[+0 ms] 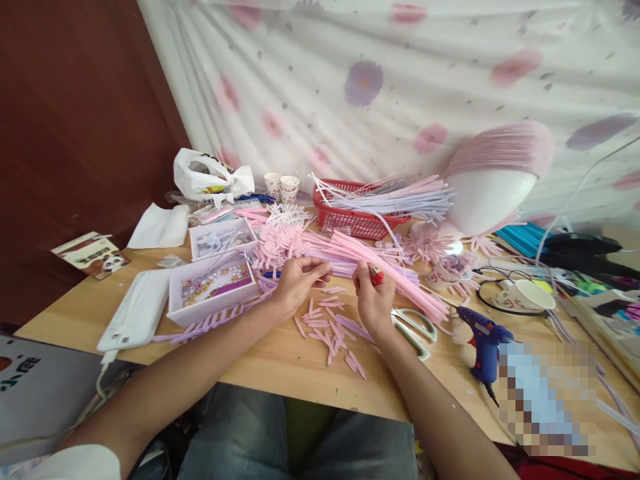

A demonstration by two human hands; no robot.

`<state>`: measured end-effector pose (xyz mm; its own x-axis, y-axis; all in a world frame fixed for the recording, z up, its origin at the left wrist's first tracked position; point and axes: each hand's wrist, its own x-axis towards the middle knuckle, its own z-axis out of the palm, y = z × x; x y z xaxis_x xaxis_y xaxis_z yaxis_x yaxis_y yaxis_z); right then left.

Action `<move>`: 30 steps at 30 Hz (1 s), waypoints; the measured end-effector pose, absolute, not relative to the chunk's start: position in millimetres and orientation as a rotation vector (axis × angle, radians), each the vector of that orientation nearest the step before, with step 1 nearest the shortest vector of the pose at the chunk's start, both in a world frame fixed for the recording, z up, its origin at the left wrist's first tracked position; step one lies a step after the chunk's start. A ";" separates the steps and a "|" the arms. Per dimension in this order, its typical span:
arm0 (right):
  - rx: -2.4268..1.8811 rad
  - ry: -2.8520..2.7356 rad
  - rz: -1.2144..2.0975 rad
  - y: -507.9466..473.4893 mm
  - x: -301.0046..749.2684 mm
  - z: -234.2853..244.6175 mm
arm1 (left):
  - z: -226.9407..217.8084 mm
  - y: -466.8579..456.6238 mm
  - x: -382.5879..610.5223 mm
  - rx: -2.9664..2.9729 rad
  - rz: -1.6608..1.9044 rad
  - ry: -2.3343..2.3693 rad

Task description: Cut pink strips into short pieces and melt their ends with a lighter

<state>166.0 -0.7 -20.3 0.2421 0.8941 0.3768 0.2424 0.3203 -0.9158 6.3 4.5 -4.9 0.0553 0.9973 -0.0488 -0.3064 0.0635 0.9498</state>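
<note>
1. Pink pieces (320,324) lie scattered on the table (295,377), below and between the hands; overlapping, so not countable.
2. Left hand (303,280): thumb and finger brought close together; cannot tell whether anything sits between.
3. Right hand (373,293): fingers curled round a red item (377,275), mostly covered by the grip; kind unclear.
4. Bundled stems (395,268) pass behind the right hand, partly hidden by it.
5. Scissors (413,327), one pair, beside the right wrist; blades out of sight.
6. Lower right: pixelated patch, contents unreadable, next to one glue gun (483,340).
7. White boxes, two: front box (223,308) holds beads and a purple strip; rear box (220,254) holds pale bits, hard to make out.
8. Red basket (350,223), one: long stems, ends overhanging.
9. Right-side cups, two: one filled cup (440,277) with pinkish-purple bits, one tipped cup (530,295).
</note>
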 end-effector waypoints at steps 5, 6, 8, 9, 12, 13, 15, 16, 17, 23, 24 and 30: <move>-1.046 -1.197 0.793 -0.3 167.4 -18.0 | -6.1 6.9 5.6 0.929 1.285 0.976; -1.045 -1.205 0.798 -0.9 166.8 -16.8 | -6.2 7.2 5.5 0.925 1.287 0.976; -1.065 -1.231 0.792 -2.4 165.1 -15.0 | -6.0 7.4 5.5 0.922 1.289 0.976; -1.079 -1.251 0.776 -3.1 164.3 -14.7 | -5.8 7.2 5.6 0.923 1.289 0.976; -1.126 -1.310 0.708 -4.0 162.7 -15.5 | -5.0 5.5 6.2 0.945 1.278 0.977; -1.141 -1.325 0.683 -3.9 162.6 -15.9 | -4.9 4.8 6.6 0.956 1.269 0.977; -1.168 -1.354 0.626 -3.7 162.7 -16.4 | -4.7 3.5 7.3 0.975 1.247 0.977; -1.182 -1.368 0.588 -3.6 162.9 -16.3 | -4.7 3.0 7.7 0.983 1.236 0.979; -1.198 -1.381 0.550 -3.5 163.0 -16.1 | -4.6 2.6 7.9 0.989 1.229 0.980; -1.225 -1.410 0.499 -3.5 162.8 -16.9 | -4.2 3.0 7.5 0.990 1.230 0.992; -1.201 -1.406 0.525 -3.5 162.6 -17.7 | -4.4 3.3 7.3 0.991 1.231 0.996; -1.174 -1.374 0.544 -2.5 161.9 -21.0 | -6.4 4.3 7.1 0.962 1.224 0.984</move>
<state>161.9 -2.5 -21.0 0.1960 0.8678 0.4567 0.3201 0.3836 -0.8662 7.1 4.3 -6.4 0.0783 0.9941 -0.0749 -0.2863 0.0944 0.9535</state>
